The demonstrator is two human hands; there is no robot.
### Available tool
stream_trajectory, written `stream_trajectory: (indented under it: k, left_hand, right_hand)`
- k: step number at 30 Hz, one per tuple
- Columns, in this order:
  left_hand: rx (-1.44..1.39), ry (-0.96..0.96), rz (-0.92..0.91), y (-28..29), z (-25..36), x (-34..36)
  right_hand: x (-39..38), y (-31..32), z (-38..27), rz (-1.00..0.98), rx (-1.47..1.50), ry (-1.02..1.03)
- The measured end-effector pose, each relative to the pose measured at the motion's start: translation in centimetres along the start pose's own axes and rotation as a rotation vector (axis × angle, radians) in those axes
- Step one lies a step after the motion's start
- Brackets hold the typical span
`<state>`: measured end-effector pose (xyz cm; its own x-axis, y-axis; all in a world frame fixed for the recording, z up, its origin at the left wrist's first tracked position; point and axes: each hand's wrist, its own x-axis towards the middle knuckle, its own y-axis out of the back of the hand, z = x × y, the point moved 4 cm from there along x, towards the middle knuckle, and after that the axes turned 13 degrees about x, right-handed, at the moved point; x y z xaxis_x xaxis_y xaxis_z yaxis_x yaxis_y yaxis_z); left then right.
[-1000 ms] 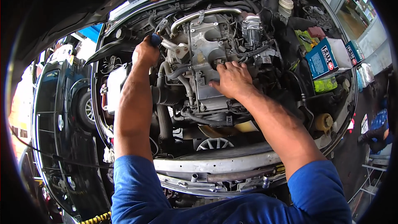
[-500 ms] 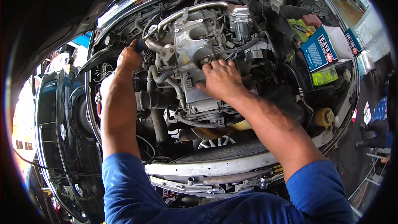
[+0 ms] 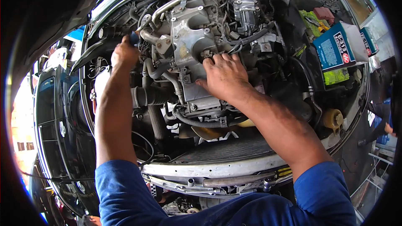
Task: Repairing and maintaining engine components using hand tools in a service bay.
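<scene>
My left hand [image 3: 124, 54] is closed at the left side of the engine. A small dark blue piece [image 3: 134, 38] shows at its fingertips, next to a bent metal pipe [image 3: 147, 36]; I cannot make out what kind of thing it is. Farther right, my right hand [image 3: 226, 73] rests on the engine [image 3: 194, 44], thumb apart and fingers bent over the edge of the grey metal cover. A small connector [image 3: 206, 53] sits just beyond those fingertips. The palm hides what lies beneath it.
Blue and white boxes [image 3: 337, 48] stand on the right of the engine bay, by a yellow-green packet [image 3: 336, 76]. A yellowish capped reservoir [image 3: 333, 118] is at the near right. The radiator [image 3: 217, 152] and front crossbar [image 3: 180, 169] cross the near side. Another car [image 3: 54, 134] is parked at left.
The whole view has shifted slightly. My left hand has moved a little up and left with the blue piece at its fingers. My right hand stays on the engine.
</scene>
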<state>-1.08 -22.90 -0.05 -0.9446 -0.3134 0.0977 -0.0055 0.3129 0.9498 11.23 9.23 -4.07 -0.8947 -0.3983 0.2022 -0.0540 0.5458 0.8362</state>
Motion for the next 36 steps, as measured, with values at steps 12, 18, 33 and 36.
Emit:
stream_trajectory:
  k: [12, 18, 33, 36]
  left_hand:
    - [-0.063, -0.308, 0.022, -1.2, -0.2, 1.8]
    - [-0.683, -0.226, -0.305, -1.6, 3.8, 0.6]
    - [-0.703, -0.268, -0.427, -0.3, 4.6, 1.2]
    - [-0.256, -0.429, -0.05, -0.7, -5.4, 1.9]
  right_hand:
    - [0.0, 0.4, 0.6, -0.005, -0.027, 0.003]
    - [-0.1, 0.0, 0.2, 0.02, -0.021, 0.027]
    - [-0.1, 0.4, 0.1, 0.008, 0.055, -0.014]
    - [-0.1, -0.1, -2.6, 0.044, 0.116, 0.056]
